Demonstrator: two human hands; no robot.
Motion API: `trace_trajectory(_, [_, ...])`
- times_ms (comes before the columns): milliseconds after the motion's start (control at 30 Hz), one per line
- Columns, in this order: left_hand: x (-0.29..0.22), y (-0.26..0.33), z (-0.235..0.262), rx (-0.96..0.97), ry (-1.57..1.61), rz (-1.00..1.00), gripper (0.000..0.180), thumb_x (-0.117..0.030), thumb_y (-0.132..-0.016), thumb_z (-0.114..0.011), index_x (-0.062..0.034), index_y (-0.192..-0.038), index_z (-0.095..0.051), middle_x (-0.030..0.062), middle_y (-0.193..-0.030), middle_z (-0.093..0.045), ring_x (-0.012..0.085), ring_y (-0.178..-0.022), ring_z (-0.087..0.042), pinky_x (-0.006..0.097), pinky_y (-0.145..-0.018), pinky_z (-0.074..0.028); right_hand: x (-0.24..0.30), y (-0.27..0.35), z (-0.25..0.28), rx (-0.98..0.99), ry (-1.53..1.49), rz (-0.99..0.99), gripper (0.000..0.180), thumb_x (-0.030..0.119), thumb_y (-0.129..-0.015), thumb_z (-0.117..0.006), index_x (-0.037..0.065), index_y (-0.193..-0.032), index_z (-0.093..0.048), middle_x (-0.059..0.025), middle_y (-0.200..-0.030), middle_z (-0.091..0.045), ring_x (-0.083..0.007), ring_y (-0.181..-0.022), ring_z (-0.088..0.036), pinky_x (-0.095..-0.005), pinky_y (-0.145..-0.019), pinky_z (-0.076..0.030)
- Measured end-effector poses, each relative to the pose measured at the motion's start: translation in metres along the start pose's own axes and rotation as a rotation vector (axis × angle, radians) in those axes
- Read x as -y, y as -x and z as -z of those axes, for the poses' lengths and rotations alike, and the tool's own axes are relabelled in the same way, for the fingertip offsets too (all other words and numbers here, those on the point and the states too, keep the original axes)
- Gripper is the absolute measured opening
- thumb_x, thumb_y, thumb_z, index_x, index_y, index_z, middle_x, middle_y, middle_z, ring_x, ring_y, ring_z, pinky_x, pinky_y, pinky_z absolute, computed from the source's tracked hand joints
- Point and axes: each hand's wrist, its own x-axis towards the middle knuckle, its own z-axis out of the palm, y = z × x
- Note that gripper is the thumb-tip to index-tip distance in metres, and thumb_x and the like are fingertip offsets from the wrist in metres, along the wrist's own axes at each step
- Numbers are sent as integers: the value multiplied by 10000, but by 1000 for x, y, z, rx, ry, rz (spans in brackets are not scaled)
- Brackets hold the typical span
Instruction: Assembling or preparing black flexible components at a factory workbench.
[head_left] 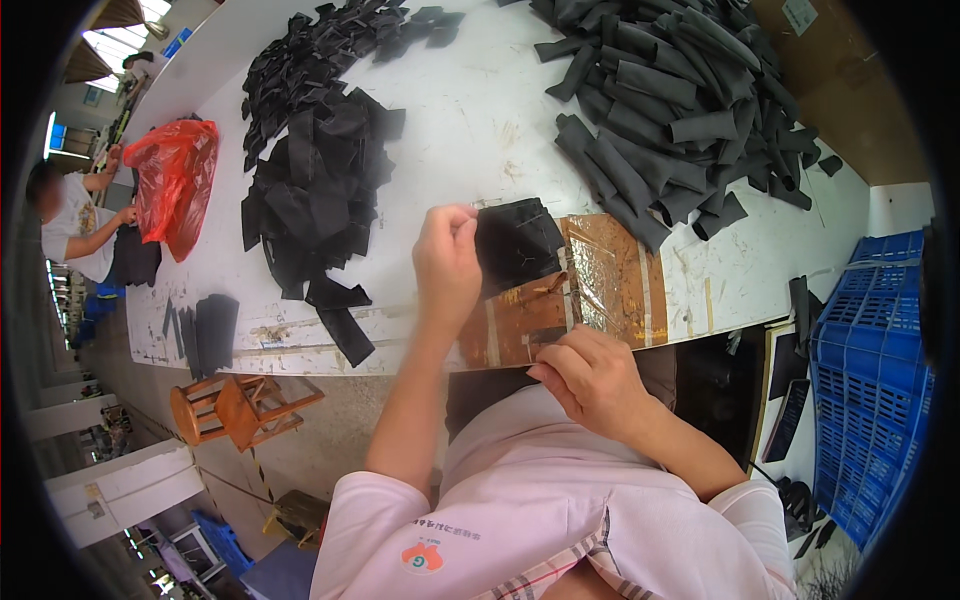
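Note:
My left hand [447, 255] is closed, its thumb and fingertips pinched at the left edge of a flat black fabric piece [520, 243]. Thin pale threads show on this dark cloth, which lies partly over a brown board [615, 290] wrapped with clear tape at the table's front edge. Nearer to me, my right hand [590, 380] is curled with thumb and fingers together at the board's front edge. What it holds, if anything, is too small to make out. A small dark patch [546, 336] shows on the board just beyond its fingers.
Black fabric pieces [315, 190] lie heaped at left, and rolled black pieces [680, 110] are piled at right on the white table [480, 120]. A blue crate [870, 370] stands right, a wooden stool [245, 405] left. At far left a person [85, 220] handles a red plastic bag [175, 185].

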Motion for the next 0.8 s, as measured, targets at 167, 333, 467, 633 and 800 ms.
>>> trace_trajectory(167, [-59, 29, 64, 443, 491, 411, 156, -145, -873, -492, -3, -833, -440, 128, -904, -571, 98, -782, -507, 237, -713, -417, 20, -13, 25, -294, 92, 246, 297, 101, -531, -724, 8, -754, -551, -55, -673, -508, -234, -615, -514, -333, -510, -415])
trace_trajectory(333, [-79, 56, 63, 507, 823, 355, 248, -246, -852, -540, -26, -839, -427, 154, -914, -561, 145, -832, -510, 264, -779, -395, 16, -22, 25, -224, -245, -24, 278, 106, -580, -740, 7, -776, -569, -52, -666, -517, -214, -577, -514, -302, -504, -415])
trace_trajectory(467, [-80, 64, 55, 440, 877, 430, 239, -240, -857, -532, -25, -843, -429, 149, -918, -564, 142, -829, -519, 253, -772, -402, 12, -15, 32, 27, -607, -345, 170, 78, -652, -714, 6, -719, -575, -55, -626, -537, -149, -543, -517, -251, -488, -394])
trace_trajectory(633, [-79, 50, 55, 506, 1160, 728, 286, -211, -863, -517, 21, -1020, -458, 122, -940, -573, 114, -820, -534, 241, -741, -420, 8, -15, 42, 74, -656, -468, 123, 76, -672, -693, -7, -690, -604, -61, -602, -559, -139, -531, -520, -250, -494, -396])
trace_trajectory(800, [-82, 28, 57, 728, 936, 656, 219, -143, -847, -539, 31, -979, -527, 70, -876, -586, 81, -775, -530, 189, -680, -411, -2, -14, 41, 150, -643, -416, 119, 94, -684, -684, -5, -716, -627, -70, -616, -582, -138, -552, -533, -256, -524, -417])
